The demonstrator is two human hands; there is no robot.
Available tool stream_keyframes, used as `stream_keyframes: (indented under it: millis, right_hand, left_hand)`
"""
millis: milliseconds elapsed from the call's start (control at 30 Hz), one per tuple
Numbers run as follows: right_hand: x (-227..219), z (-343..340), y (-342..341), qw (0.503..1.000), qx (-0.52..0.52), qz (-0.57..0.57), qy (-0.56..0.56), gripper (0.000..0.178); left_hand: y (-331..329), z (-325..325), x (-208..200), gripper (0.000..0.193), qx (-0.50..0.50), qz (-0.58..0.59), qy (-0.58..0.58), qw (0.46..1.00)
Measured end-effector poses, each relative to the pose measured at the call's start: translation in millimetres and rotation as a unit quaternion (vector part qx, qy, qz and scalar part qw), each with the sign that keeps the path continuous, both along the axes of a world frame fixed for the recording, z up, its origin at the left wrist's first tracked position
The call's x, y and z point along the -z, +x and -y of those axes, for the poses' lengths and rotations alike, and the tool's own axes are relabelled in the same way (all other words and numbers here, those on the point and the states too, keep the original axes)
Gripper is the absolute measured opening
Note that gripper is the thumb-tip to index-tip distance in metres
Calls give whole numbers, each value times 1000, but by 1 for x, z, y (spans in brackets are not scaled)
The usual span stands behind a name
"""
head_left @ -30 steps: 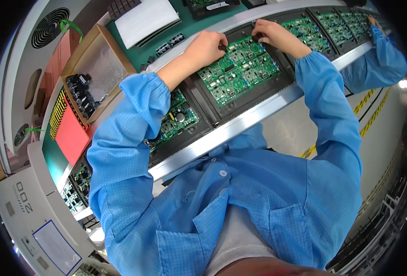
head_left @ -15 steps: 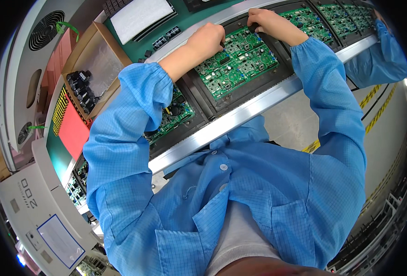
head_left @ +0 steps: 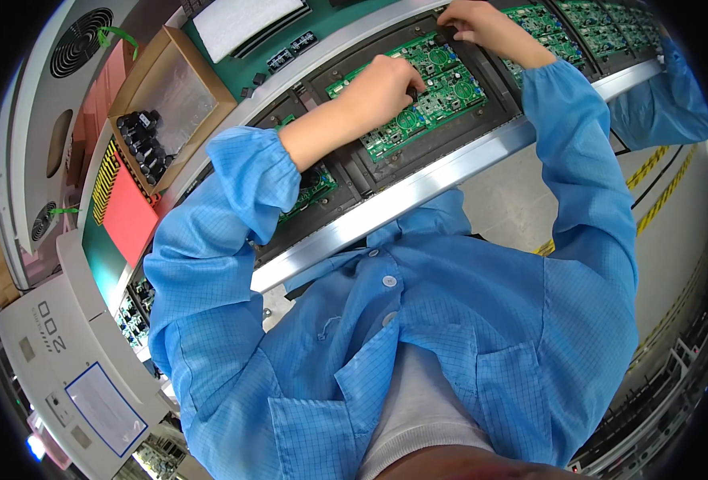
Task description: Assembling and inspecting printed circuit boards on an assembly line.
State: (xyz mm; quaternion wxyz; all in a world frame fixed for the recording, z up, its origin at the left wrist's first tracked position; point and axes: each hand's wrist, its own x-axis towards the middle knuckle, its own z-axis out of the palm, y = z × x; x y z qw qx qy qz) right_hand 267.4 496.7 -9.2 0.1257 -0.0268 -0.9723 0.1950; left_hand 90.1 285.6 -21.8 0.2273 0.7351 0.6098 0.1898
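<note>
A green circuit board (head_left: 442, 100) crowded with small parts sits in a dark carrier frame (head_left: 386, 172) in front of me. My left hand (head_left: 379, 90) is over the middle of the board, fingertips pinched down at its surface. Something dark shows at those fingertips, too small to name. At the carrier's far edge, by the board's upper right corner, is my right hand (head_left: 482, 30) with its fingers curled in. What it may hold is hidden. My left forearm partly covers another board (head_left: 315, 182) in the carrier to the left.
A metal rail (head_left: 394, 208) runs along the near side. More boards (head_left: 542, 36) lie in carriers to the right, where another person's blue sleeve (head_left: 650, 104) shows. At left stand a cardboard box (head_left: 202, 132) with black components (head_left: 142, 144) and a red sheet (head_left: 126, 212). Black parts (head_left: 290, 50) lie on the green bench.
My left hand has moved right and nearer, from the board's far left edge to its middle. My right hand has shifted slightly right and away from the board's far edge.
</note>
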Motion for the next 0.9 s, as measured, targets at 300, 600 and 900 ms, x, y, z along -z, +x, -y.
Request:
stream_keyframes:
  millis: [300, 600, 900]
  right_hand:
    - [40, 37, 58, 975, 106, -18, -194, 23]
    - [34, 47, 54, 983, 97, -15, -154, 21]
    - [27, 59, 52, 984, 104, -23, -146, 21]
  left_hand:
    - [9, 10, 10, 13, 1, -130, 35, 991]
    - [13, 15, 8, 20, -22, -132, 19, 991]
    - [13, 12, 8, 18, -20, -155, 36, 987]
